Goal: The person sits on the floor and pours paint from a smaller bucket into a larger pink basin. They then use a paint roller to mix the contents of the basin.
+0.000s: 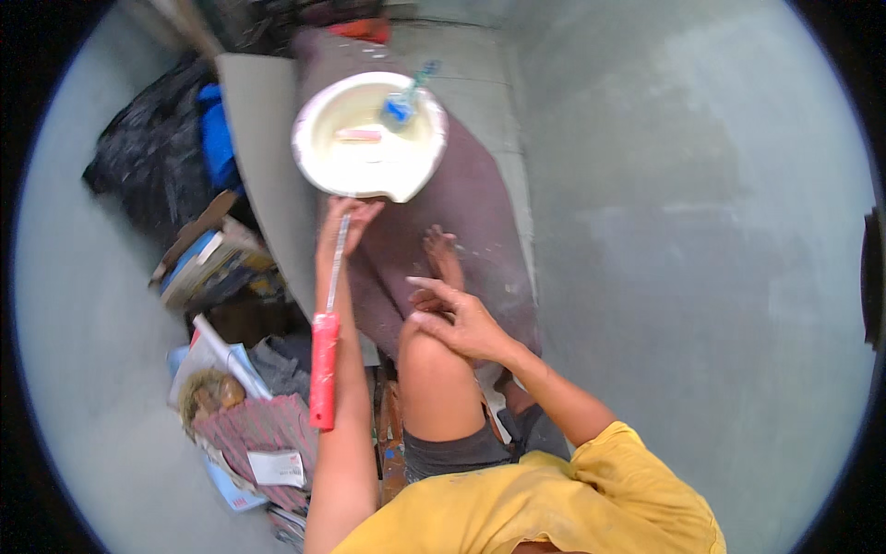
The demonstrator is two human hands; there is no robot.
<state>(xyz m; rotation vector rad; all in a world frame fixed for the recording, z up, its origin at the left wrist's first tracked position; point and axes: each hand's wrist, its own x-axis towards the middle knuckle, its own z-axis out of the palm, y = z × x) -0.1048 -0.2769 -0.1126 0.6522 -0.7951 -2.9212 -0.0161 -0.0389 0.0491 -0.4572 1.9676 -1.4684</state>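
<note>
Red-handled tool (325,346) crosses over left grip (356,216).

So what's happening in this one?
A person in a yellow shirt has their left hand at the near edge of a white basin, with a red-handled tool lying along that forearm; its grip is unclear. Their right hand is at a bent knee. The basin, on a purplish cloth, holds a blurred blue-and-clear item.

White basin (306,138), blurry blue item (397,113) inside, L hand (349,220) by basin's near rim, red-handled rod (325,355) below basin, R hand (461,323) on knee (436,379) below-R, blk bag (148,152) L of basin
</note>
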